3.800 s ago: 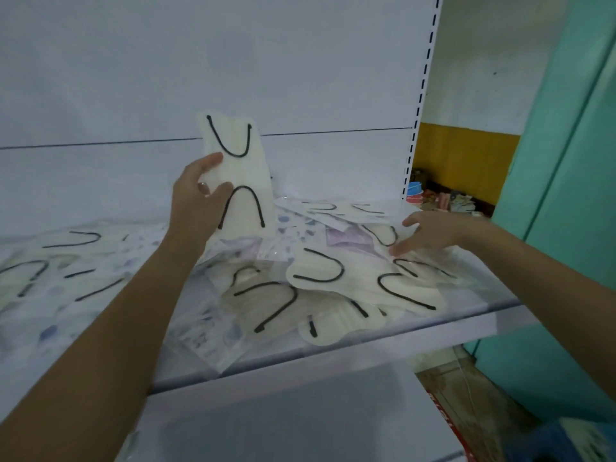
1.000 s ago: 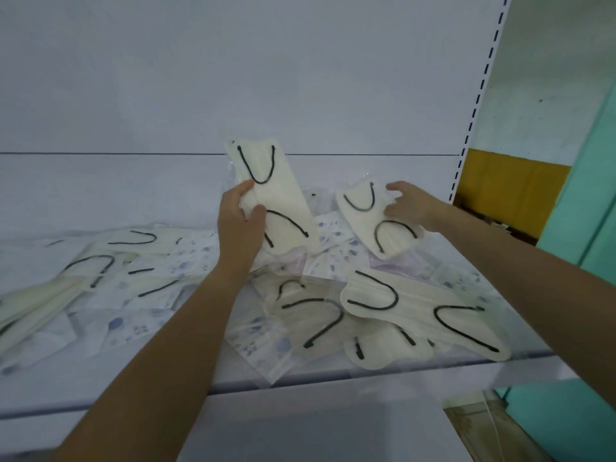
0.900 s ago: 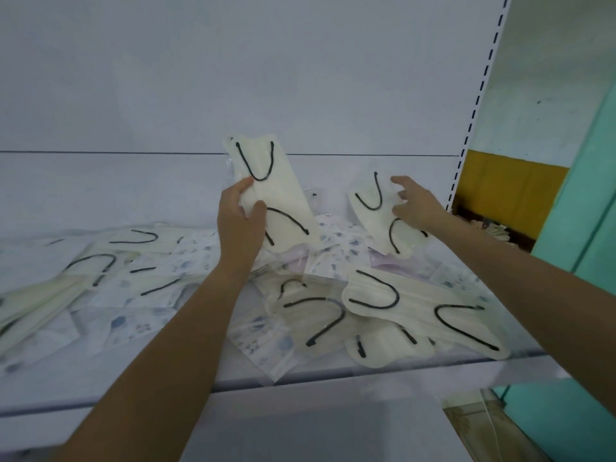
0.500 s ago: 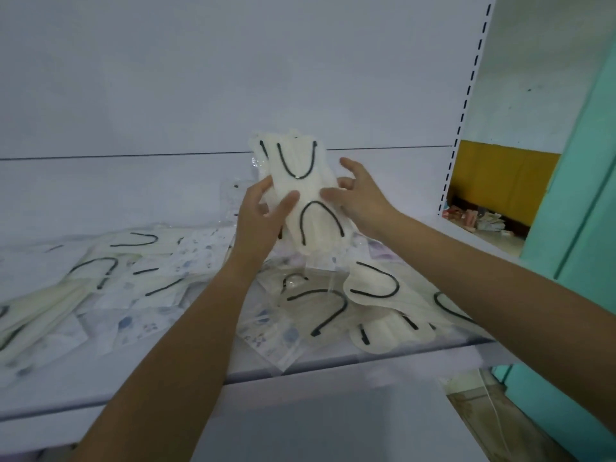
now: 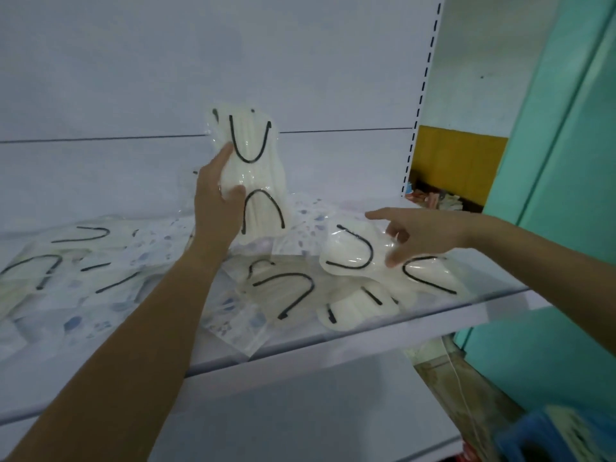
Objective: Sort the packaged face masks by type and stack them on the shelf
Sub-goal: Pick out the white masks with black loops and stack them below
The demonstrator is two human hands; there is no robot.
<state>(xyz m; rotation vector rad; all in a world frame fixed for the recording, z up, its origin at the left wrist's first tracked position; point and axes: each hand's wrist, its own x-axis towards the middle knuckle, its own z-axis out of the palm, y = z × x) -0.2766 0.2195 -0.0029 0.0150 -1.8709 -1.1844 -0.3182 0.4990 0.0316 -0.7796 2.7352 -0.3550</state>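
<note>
Now the right hand [image 5: 423, 235] has left the cream stack [image 5: 256, 175] and dropped to another cream packet [image 5: 346, 251] near the shelf's [image 5: 333, 341] front right edge, so one more mask seems added. It reaches in palm-down, thumb and curled fingers pinching the wrap, while the left hand [image 5: 216, 208] grips the stack upright near the back edge

Upright mask stack [image 5: 256, 181]: cream, ribbed, black ear loops, clear glossy wrap. Lying mask pack [image 5: 346, 251]: same cream, black loop. Flat packs [image 5: 233, 323]: white, blue-grey speckle print. Shelf [image 5: 366, 338]: white. Post [image 5: 420, 95]: white, black dashed slots. Wall band [image 5: 456, 161]: mustard yellow. Panel [image 5: 566, 195]: teal.
</note>
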